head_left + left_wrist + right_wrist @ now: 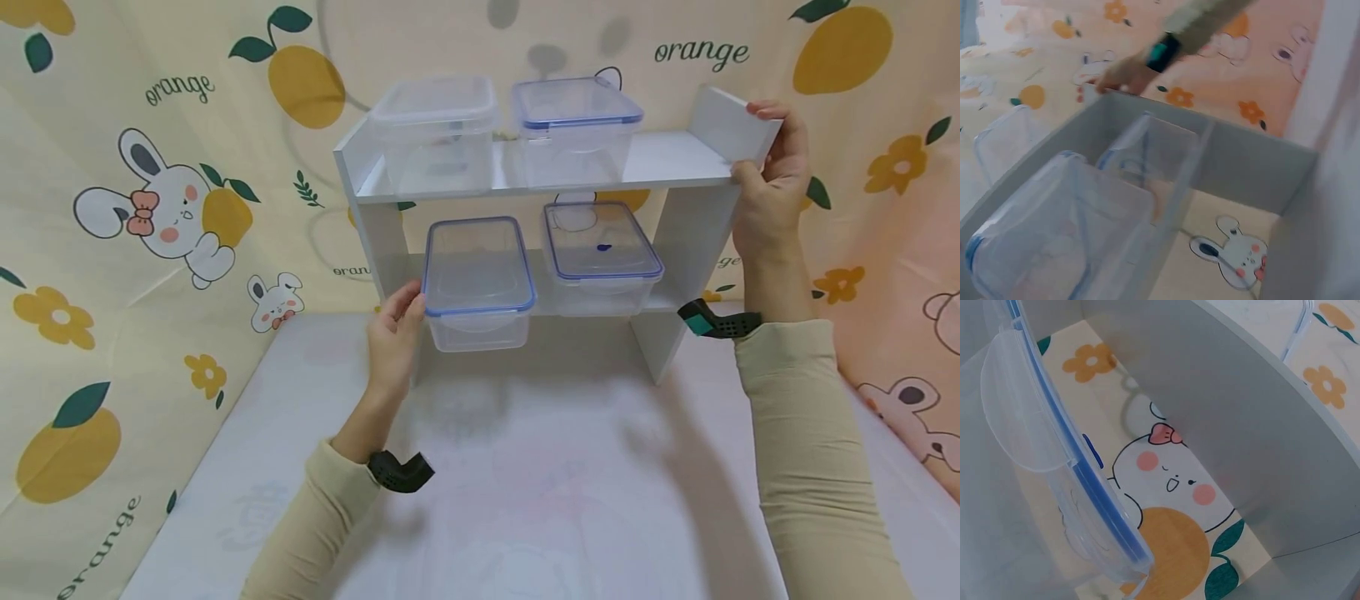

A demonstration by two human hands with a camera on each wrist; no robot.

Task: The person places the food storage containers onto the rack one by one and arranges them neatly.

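A white two-tier shelf (675, 162) stands on the table. On its lower tier, a clear food container with a blue-rimmed lid (480, 267) juts forward past the front edge at the left. My left hand (393, 342) holds this container at its left side, thumb and fingertips by the lid's rim. My right hand (776, 183) grips the shelf's raised right side panel, with fingers over the top and thumb at the front. In the left wrist view, the right hand (1127, 74) shows at the far panel. The left fingers are outside the left wrist view.
Another blue-rimmed container (603, 250) sits at the lower right. The upper tier bears a container with a clear lid (435, 137) and one with a blue-rimmed lid (577, 125). Patterned cloth (165, 350) hangs behind; the white tabletop (525, 500) lies in front.
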